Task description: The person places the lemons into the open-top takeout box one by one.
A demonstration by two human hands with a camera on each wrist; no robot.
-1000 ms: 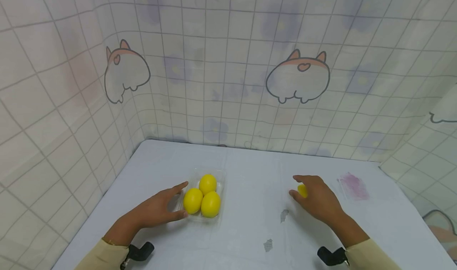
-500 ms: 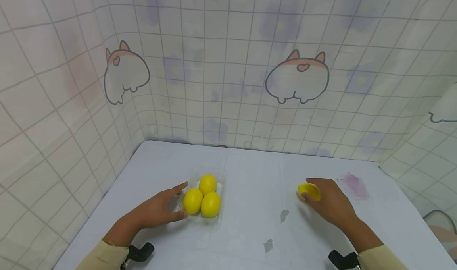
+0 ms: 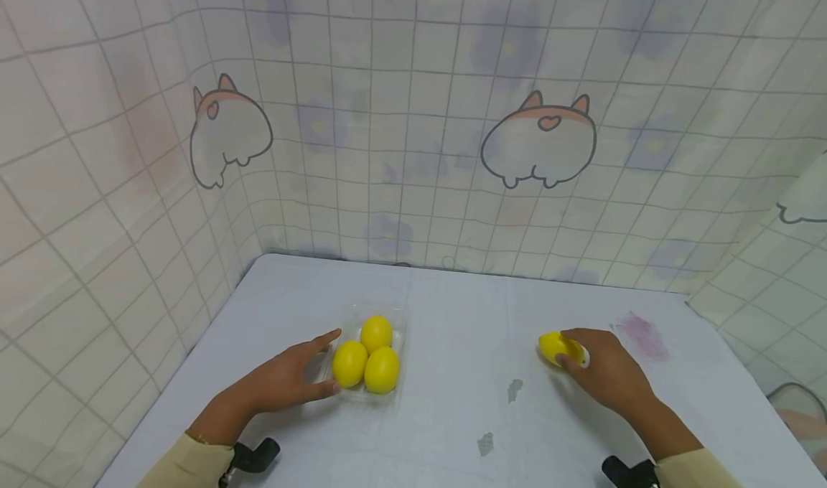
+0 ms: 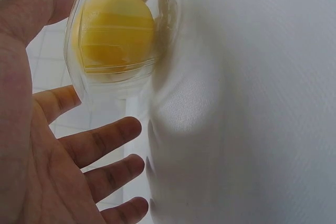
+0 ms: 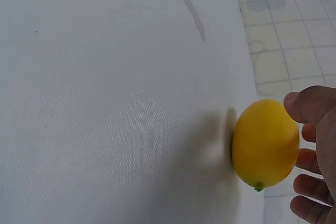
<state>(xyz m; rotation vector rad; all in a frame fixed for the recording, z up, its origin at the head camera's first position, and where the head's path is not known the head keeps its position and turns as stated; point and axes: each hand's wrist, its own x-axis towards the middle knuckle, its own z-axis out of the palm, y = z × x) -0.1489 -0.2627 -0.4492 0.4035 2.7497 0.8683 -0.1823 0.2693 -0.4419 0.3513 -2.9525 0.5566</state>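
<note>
Three yellow lemons [image 3: 381,370] sit in a clear plastic container [image 3: 400,316] left of centre on the table. My left hand [image 3: 284,380] is at its left side, fingers spread and nearly straight, thumb and forefinger tips at the rim. In the left wrist view, one lemon [image 4: 116,30] shows through the plastic wall. At the right, another lemon [image 3: 554,346] lies on the table, and my right hand [image 3: 607,369] holds its right end between thumb and fingers. The right wrist view shows this lemon [image 5: 265,142] with its green stem end, the fingers partly hidden behind it.
The white table [image 3: 452,330] has grey worn spots [image 3: 486,443] near the middle and a pink stain [image 3: 641,336] beyond the right hand. A tile-patterned curtain [image 3: 413,115] stands behind and along both sides.
My right hand has shifted right and slightly nearer, its fingers now at the lemon's right end, with more of the lemon showing. The left hand and the container have stayed still.
</note>
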